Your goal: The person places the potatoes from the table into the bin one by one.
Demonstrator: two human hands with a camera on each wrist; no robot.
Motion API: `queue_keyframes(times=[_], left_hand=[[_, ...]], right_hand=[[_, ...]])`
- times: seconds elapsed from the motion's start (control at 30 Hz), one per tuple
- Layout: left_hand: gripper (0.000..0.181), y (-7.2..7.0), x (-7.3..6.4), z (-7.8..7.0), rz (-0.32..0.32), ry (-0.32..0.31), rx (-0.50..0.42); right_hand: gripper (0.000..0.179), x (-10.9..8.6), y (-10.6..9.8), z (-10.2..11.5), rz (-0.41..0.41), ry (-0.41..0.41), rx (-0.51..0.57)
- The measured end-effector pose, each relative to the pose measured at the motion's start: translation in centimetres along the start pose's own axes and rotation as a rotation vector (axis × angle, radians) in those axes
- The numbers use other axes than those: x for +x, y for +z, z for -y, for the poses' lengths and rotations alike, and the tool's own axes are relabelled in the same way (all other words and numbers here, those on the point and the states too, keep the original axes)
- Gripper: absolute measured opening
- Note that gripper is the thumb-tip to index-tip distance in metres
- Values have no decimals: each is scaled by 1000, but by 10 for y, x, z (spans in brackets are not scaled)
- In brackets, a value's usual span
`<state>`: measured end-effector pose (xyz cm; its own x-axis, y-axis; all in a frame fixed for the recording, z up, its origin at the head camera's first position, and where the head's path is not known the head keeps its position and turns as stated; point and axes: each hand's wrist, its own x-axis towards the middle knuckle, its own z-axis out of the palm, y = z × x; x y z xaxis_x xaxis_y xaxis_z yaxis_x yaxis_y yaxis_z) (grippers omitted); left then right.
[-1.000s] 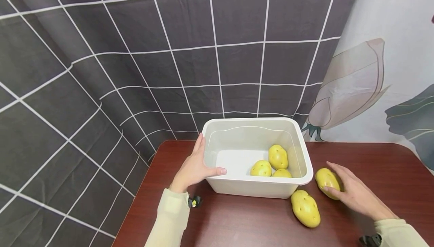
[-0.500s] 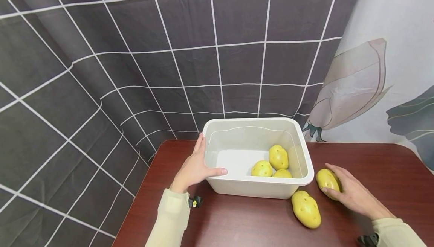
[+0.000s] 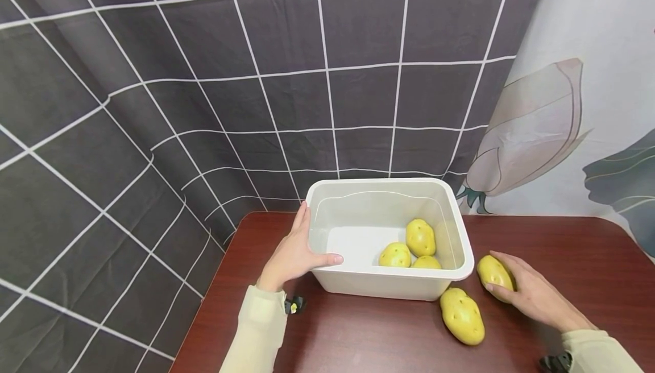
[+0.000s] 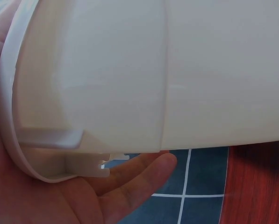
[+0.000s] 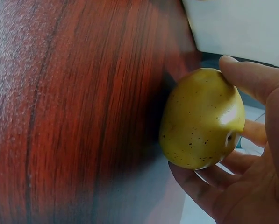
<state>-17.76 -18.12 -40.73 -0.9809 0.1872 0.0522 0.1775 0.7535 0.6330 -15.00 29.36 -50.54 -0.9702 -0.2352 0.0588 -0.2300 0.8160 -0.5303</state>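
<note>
In the head view, a white plastic bin (image 3: pixel 378 285) stands on the table with 3 yellow potatoes (image 3: pixel 421 237) at its right end. My left hand (image 3: pixel 289 256) holds the bin's near left corner, thumb over the front rim and fingers along the left side. The left wrist view shows the bin's wall (image 4: pixel 116 70) against the palm. To the right of the bin, my right hand (image 3: pixel 534 290) grips another potato (image 3: pixel 493 273), its thumb and fingers around it, as the right wrist view shows the same potato (image 5: pixel 200 121). One more potato (image 3: pixel 461 316) lies between that hand and the bin.
The reddish-brown wooden table (image 3: pixel 389 339) ends just behind the bin. A dark curtain (image 3: pixel 358 100) with white grid lines hangs at the back and left. A pale flower-patterned curtain (image 3: pixel 614 32) hangs at the right.
The right hand's fingers have drawn in around the potato, moving slightly left and down. The left hand and the bin show almost no movement.
</note>
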Motion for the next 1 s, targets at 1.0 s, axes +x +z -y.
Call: queue_keyframes(times=[1.0], left_hand=[[136, 0, 1, 0, 4, -11, 13]], right_hand=[[79, -1, -1, -1, -64, 41, -37]])
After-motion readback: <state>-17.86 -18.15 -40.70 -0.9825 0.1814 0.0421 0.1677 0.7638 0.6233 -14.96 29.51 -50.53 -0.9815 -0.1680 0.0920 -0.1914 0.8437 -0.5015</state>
